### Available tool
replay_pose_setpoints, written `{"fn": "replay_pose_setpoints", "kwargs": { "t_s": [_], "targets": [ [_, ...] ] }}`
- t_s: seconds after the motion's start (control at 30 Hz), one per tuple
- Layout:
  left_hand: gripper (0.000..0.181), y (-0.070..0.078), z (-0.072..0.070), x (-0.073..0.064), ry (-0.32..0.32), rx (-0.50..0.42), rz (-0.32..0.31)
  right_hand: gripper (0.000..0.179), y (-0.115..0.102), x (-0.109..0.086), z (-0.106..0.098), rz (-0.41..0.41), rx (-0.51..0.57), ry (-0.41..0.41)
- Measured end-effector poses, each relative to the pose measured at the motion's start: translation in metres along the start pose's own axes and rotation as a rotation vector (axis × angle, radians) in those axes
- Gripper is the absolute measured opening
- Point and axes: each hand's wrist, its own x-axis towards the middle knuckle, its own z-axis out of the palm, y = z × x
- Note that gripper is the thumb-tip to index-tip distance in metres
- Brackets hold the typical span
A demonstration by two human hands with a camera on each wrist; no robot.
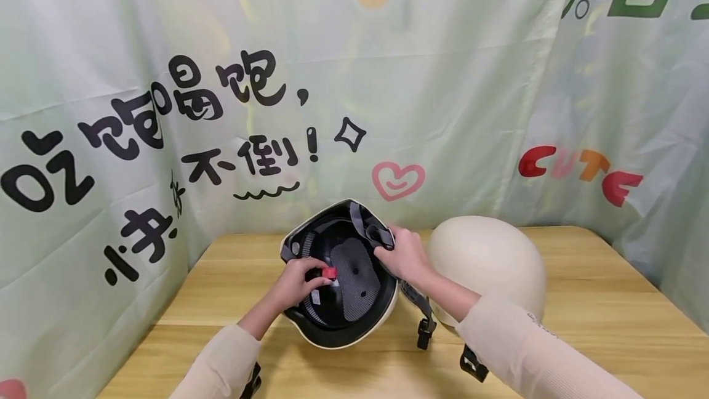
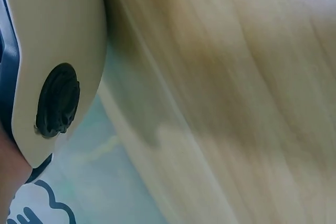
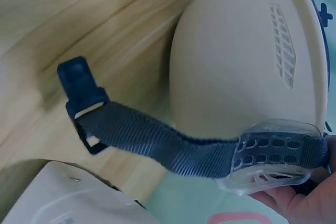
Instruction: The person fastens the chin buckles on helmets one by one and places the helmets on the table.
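A cream helmet (image 1: 354, 276) lies tipped with its dark padded inside toward me. My left hand (image 1: 299, 283) reaches into it, thumb and fingers pinching a small red piece (image 1: 329, 273) whose kind I cannot tell. On the right, my right hand (image 1: 407, 254) grips the helmet's rim beside the grey strap. From that side a strap (image 3: 157, 137) hangs with a black buckle (image 3: 81, 85) and a clear perforated chin pad (image 3: 273, 156). In the left wrist view, a round black fitting (image 2: 59, 100) sits on the outer shell.
A second cream helmet (image 1: 487, 263) stands dome-up at the right, behind my right forearm, its black buckle (image 1: 473, 364) on the wooden table (image 1: 221, 276). Another black strap end (image 1: 252, 382) shows by my left sleeve. A printed curtain (image 1: 460, 109) hangs behind the table.
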Motion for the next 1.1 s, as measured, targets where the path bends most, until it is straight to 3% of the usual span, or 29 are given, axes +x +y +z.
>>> {"fn": "replay_pose_setpoints", "kwargs": {
  "t_s": [0.53,0.9,1.1],
  "targets": [
    [0.023,0.007,-0.019,0.013,0.115,0.054,0.063,0.007,0.018,-0.003,0.006,0.102,0.056,0.023],
    [0.025,0.017,-0.032,0.028,0.167,0.059,0.025,0.011,0.025,-0.007,0.006,0.18,0.033,0.028],
    [0.025,0.014,-0.032,0.027,0.2,0.063,0.0,0.02,0.028,-0.012,0.016,0.224,0.05,0.025]
  ]
}}
